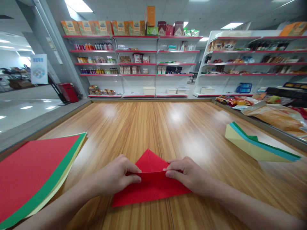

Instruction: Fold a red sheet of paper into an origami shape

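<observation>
We have the folded red paper [153,185] near the middle of the near edge of the wood-grain table [134,127], its peak pointing away from us toward the far edge. Its long axis runs from side to side, nearly parallel to the near edge, with the left end of the base slightly closer to us. Our left hand [115,175] pinches its straight upper band edge left of the centre crease, thumb and fingers closed narrow; our right hand [195,175] grips the same edge in a matching pinch to the right. We judge the step in hand to be shaping or pressing a fold along that edge, and the next move to call for even thumb pressure with both sides level, so the crease stays square to the peak. Outward to the left, a stack of red, green and cream paper sheets [40,172] reaches over the near left corner. On the right, folded cream, blue and green paper pieces [254,145] sit near the right edge, well apart from our work. Past that edge lie packaged foods [273,116], and beyond the far edge stand white shelves with red trim [136,84].
</observation>
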`<state>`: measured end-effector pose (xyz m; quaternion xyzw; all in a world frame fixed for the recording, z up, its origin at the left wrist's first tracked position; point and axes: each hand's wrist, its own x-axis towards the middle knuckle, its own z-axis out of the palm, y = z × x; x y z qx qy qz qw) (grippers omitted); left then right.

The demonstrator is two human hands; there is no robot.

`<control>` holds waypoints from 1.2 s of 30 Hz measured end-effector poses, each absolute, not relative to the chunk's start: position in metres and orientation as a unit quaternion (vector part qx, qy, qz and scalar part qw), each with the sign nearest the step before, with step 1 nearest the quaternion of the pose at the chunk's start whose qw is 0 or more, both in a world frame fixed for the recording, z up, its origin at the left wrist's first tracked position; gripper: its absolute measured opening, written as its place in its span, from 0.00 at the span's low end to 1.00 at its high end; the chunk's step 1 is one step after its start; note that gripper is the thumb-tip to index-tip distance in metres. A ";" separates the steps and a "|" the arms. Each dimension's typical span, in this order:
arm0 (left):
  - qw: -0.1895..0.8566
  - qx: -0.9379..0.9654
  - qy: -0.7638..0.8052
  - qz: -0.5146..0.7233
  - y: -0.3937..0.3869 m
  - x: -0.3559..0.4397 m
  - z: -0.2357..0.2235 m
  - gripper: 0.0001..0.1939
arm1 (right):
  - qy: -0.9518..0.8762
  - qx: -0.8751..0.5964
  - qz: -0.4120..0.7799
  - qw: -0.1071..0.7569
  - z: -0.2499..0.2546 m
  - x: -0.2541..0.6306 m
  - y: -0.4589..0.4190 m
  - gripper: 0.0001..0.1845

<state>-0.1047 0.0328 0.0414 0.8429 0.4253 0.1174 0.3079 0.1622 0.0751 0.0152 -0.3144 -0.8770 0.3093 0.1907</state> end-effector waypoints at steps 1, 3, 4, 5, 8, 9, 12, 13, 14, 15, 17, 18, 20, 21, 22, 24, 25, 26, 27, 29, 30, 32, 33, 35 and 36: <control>0.346 0.822 0.435 0.121 0.035 -0.107 0.039 0.14 | -0.868 -0.319 0.323 0.203 0.013 0.164 0.076 0.16; 0.416 0.784 0.439 0.139 0.038 -0.113 0.033 0.14 | -0.848 -0.321 0.360 0.219 0.007 0.168 0.080 0.14; 0.442 0.769 0.435 0.154 0.040 -0.116 0.030 0.14 | -0.836 -0.323 0.384 0.222 0.005 0.170 0.082 0.13; 0.456 0.758 0.434 0.172 0.042 -0.119 0.028 0.14 | -0.821 -0.328 0.410 0.224 0.004 0.172 0.084 0.12; 0.429 0.761 0.426 0.235 0.044 -0.127 0.023 0.14 | -0.781 -0.337 0.480 0.215 0.004 0.177 0.090 0.12; 0.405 0.776 0.412 0.252 0.044 -0.129 0.022 0.14 | -0.780 -0.329 0.489 0.211 0.005 0.178 0.091 0.12; 0.318 0.846 0.333 0.269 0.043 -0.131 0.022 0.18 | -0.817 -0.278 0.456 0.216 0.008 0.179 0.092 0.10; 0.288 0.869 0.308 0.260 0.042 -0.131 0.022 0.19 | -0.832 -0.262 0.435 0.221 0.009 0.179 0.092 0.10; 0.263 0.886 0.292 0.245 0.042 -0.132 0.022 0.20 | -0.844 -0.250 0.418 0.225 0.009 0.179 0.092 0.09; 0.242 0.898 0.287 0.231 0.042 -0.132 0.021 0.21 | -0.851 -0.242 0.407 0.227 0.009 0.179 0.092 0.09; 0.215 0.909 0.293 0.203 0.042 -0.134 0.020 0.24 | -0.861 -0.231 0.393 0.226 0.008 0.179 0.093 0.08; 0.207 0.912 0.298 0.190 0.042 -0.135 0.020 0.26 | -0.865 -0.228 0.386 0.227 0.008 0.179 0.093 0.08; 0.196 0.919 0.301 0.162 0.044 -0.136 0.019 0.29 | -0.877 -0.223 0.362 0.223 0.008 0.179 0.092 0.09; 0.192 0.923 0.299 0.147 0.044 -0.135 0.020 0.29 | -0.886 -0.219 0.346 0.217 0.008 0.179 0.092 0.10; 0.187 0.927 0.296 0.131 0.045 -0.135 0.020 0.29 | -0.897 -0.215 0.326 0.205 0.009 0.178 0.091 0.12; 0.181 0.933 0.291 0.109 0.045 -0.133 0.022 0.30 | -0.919 -0.204 0.291 0.170 0.011 0.178 0.089 0.17; 0.180 0.935 0.289 0.103 0.045 -0.132 0.022 0.30 | -0.928 -0.199 0.277 0.153 0.012 0.178 0.088 0.19; 0.181 0.935 0.287 0.101 0.046 -0.132 0.022 0.30 | -0.933 -0.195 0.266 0.140 0.014 0.177 0.087 0.22; 0.183 0.936 0.284 0.102 0.046 -0.131 0.022 0.30 | -0.937 -0.192 0.261 0.131 0.016 0.177 0.086 0.24; 0.191 0.934 0.282 0.106 0.046 -0.130 0.021 0.31 | -0.941 -0.188 0.257 0.114 0.019 0.175 0.085 0.27; 0.196 0.933 0.284 0.106 0.047 -0.131 0.021 0.30 | -0.942 -0.186 0.259 0.104 0.021 0.174 0.084 0.27; 0.208 0.928 0.291 0.104 0.048 -0.131 0.020 0.29 | -0.943 -0.180 0.268 0.082 0.024 0.173 0.084 0.26; 0.215 0.925 0.295 0.104 0.049 -0.132 0.020 0.28 | -0.942 -0.178 0.274 0.076 0.024 0.173 0.084 0.26; 0.228 0.922 0.295 0.110 0.051 -0.134 0.019 0.26 | -0.940 -0.177 0.283 0.073 0.025 0.173 0.085 0.26; 0.234 0.921 0.290 0.115 0.052 -0.136 0.019 0.25 | -0.939 -0.174 0.287 0.073 0.026 0.174 0.086 0.26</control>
